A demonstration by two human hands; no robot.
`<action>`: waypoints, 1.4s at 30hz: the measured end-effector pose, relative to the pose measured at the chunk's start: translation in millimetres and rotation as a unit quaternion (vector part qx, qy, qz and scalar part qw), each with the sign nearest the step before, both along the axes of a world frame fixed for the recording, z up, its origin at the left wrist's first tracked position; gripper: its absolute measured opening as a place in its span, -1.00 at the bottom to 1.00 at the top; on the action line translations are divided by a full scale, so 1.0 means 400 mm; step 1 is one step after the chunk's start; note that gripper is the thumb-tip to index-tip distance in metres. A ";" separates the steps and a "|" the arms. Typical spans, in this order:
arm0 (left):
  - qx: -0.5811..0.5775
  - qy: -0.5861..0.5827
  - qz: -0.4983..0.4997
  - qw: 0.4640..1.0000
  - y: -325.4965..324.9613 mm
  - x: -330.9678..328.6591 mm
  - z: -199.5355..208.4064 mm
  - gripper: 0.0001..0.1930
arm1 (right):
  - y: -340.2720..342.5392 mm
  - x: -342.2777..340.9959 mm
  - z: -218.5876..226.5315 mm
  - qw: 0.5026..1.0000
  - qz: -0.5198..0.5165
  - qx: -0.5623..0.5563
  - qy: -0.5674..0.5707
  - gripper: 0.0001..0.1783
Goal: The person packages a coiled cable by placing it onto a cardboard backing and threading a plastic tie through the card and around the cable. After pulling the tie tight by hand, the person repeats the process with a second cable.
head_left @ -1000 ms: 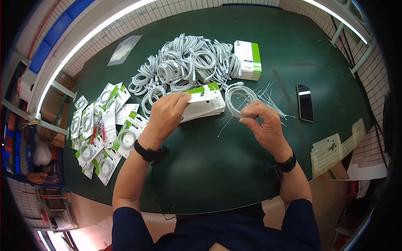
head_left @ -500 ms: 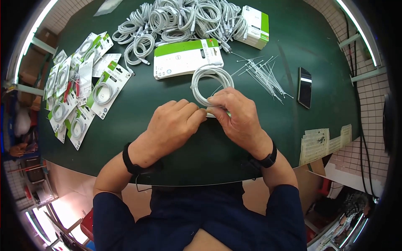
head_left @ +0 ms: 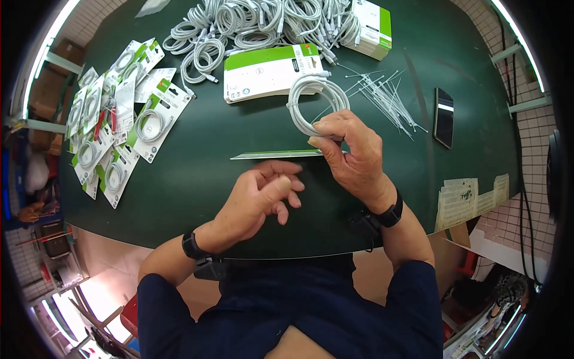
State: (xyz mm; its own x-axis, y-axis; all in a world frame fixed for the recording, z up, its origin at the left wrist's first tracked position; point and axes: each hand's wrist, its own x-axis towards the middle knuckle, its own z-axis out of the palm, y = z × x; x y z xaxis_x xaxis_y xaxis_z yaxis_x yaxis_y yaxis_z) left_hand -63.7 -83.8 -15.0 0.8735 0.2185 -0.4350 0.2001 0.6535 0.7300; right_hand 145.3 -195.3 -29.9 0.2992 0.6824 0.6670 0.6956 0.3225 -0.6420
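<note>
A coiled white cable (head_left: 295,113) is pinched between the thumb and fingers of my right hand (head_left: 356,149). Below the coil, a thin green-and-white card (head_left: 275,155) appears nearly edge-on, its right end behind my right thumb and fingers; whether they grip it too is hard to tell. My left hand (head_left: 254,197) is just on the near side of the card, empty, with its fingers loosely spread. Beyond the coil lies a stack of green-and-white cards (head_left: 260,81). Thin white cable ties (head_left: 391,102) are strewn to the right of the coil.
Coiled cables (head_left: 239,24) are heaped at the back, beside a block of green-and-white cards (head_left: 371,30). Carded cables (head_left: 160,119) overlap on the left, with red-handled pliers (head_left: 113,119) among them. A phone (head_left: 443,118) and a taped paper strip (head_left: 458,200) are on the right.
My left hand has let go and drawn back toward me, its fingers opening. My right hand has moved slightly right with the coil, and the card beneath has come into view.
</note>
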 end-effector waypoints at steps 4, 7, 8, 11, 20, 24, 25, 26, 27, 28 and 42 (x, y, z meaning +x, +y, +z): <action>-0.188 0.006 0.068 0.980 0.026 0.015 0.011 -0.66 | 0.002 -0.010 -0.004 0.998 0.046 0.011 -0.043 -0.67; -0.171 0.002 0.093 0.981 0.013 0.005 -0.034 -0.70 | -0.005 -0.024 0.012 0.997 0.068 -0.008 -0.045 -0.67; -0.161 -0.001 0.104 0.981 0.012 0.003 -0.041 -0.73 | -0.007 -0.027 0.021 0.996 0.078 -0.017 -0.047 -0.67; -0.123 -0.027 0.098 0.987 0.026 0.005 -0.039 -0.76 | -0.006 -0.022 0.074 0.990 0.097 -0.077 -0.069 -0.68; 0.118 -0.117 0.067 0.984 0.019 0.098 -0.013 -0.80 | -0.008 -0.001 0.081 0.990 0.052 -0.094 -0.089 -0.70; 0.129 -0.138 0.076 0.979 0.028 0.113 -0.020 -0.80 | -0.003 0.009 0.069 0.994 0.057 -0.088 -0.039 -0.69; 0.127 -0.136 0.074 0.980 0.034 0.114 -0.024 -0.80 | -0.003 0.012 0.067 0.994 0.056 -0.089 -0.037 -0.69; 0.147 -0.141 0.057 0.977 0.042 0.113 -0.030 -0.80 | -0.004 0.015 0.067 0.994 0.057 -0.086 -0.033 -0.69; 0.166 -0.145 0.041 0.975 0.050 0.111 -0.031 -0.79 | -0.003 0.017 0.067 0.995 0.059 -0.082 -0.028 -0.69; 0.186 -0.149 0.025 0.971 0.053 0.111 -0.028 -0.77 | -0.002 0.018 0.065 0.995 0.061 -0.078 -0.023 -0.69; 0.234 -0.071 0.189 0.951 0.028 0.144 -0.033 -0.65 | 0.013 -0.015 0.021 0.992 0.075 -0.092 0.039 -0.66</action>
